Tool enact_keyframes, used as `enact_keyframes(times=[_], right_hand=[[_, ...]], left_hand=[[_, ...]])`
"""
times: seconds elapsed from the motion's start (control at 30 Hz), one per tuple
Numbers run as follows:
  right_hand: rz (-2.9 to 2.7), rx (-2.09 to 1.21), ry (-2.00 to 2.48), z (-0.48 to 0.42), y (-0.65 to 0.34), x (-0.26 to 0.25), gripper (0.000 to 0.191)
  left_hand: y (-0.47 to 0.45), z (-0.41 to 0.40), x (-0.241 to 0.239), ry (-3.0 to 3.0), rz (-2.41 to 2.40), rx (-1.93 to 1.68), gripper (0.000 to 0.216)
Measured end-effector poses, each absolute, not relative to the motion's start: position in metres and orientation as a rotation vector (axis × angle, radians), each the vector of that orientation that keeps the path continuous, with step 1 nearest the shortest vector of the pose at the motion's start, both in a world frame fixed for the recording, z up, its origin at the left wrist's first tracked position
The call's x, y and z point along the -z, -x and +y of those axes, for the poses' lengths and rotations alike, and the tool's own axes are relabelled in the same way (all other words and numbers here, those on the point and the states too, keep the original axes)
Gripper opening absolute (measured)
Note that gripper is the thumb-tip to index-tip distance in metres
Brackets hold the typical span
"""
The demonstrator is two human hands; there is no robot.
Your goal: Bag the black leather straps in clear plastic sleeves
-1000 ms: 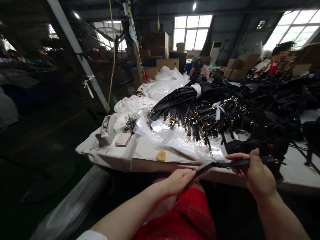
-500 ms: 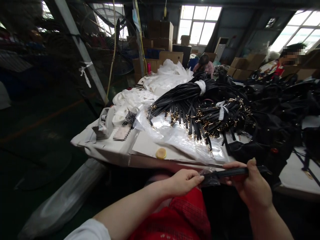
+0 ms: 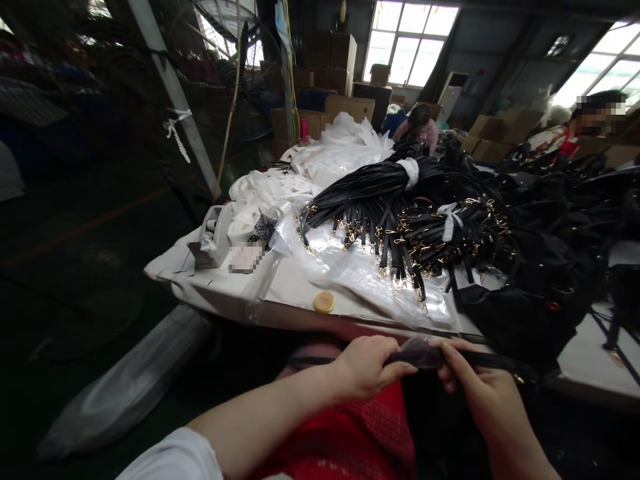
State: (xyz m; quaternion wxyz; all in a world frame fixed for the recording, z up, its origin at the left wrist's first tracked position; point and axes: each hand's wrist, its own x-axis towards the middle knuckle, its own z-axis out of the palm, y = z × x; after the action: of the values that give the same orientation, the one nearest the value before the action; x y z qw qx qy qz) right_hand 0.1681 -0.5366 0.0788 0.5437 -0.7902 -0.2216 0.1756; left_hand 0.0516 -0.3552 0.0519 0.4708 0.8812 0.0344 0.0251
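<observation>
A black strap (image 3: 493, 361) runs across my lap, close to the table's front edge. Clear plastic film (image 3: 423, 351) wraps a stretch of it between my hands. My left hand (image 3: 367, 365) is closed round the strap just left of the film, and a length of strap shows past the wrist. With thumb and fingers, my right hand (image 3: 480, 383) pinches the strap at the film's right end. Beyond my hands, a bundle of black straps with gold clasps (image 3: 370, 183) lies tied with white material. A second tied bundle (image 3: 430, 233) rests beside it.
Clear plastic bags (image 3: 345, 277) lie under the bundles on the white-covered table (image 3: 295, 293). Near its edge is a round yellow-rimmed item (image 3: 323, 302). A tape dispenser (image 3: 207, 240) stands left, black bags (image 3: 520, 307) pile up right. Two people sit farther back.
My right hand has moved left along the strap, up to the plastic film. The left hand has shifted slightly left, and strap now shows beyond its wrist. The view has tilted slightly.
</observation>
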Motion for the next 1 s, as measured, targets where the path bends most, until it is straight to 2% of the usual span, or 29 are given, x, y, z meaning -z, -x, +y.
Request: enact_keyframes(times=[0.17, 0.37, 0.53, 0.67, 0.83, 1.0], right_hand=[[-0.496, -0.406, 1.878, -0.541, -0.168, -0.076, 0.035], [-0.47, -0.401, 1.854, -0.54, -0.169, -0.076, 0.035], [-0.615, -0.26, 1.822, -0.538, -0.156, -0.08, 0.023], [-0.688, -0.154, 1.795, -0.544, -0.151, -0.077, 0.017], [-0.655, 0.004, 1.84, -0.559, -0.162, -0.077, 0.016], [-0.687, -0.011, 1.79, -0.565, -0.165, -0.084, 0.015]], left_hand=[[-0.053, -0.359, -0.053, -2.291, 0.161, -0.086, 0.037], [-0.052, -0.362, -0.05, -2.026, 0.179, -0.148, 0.033], [-0.055, -0.365, -0.045, -1.606, 0.176, -0.077, 0.052], [-0.056, -0.362, -0.048, -1.774, 0.182, -0.201, 0.036], [-0.049, -0.357, -0.051, -2.127, 0.112, -0.257, 0.028], [-0.052, -0.358, -0.061, -2.047, -0.008, -0.247, 0.023]])
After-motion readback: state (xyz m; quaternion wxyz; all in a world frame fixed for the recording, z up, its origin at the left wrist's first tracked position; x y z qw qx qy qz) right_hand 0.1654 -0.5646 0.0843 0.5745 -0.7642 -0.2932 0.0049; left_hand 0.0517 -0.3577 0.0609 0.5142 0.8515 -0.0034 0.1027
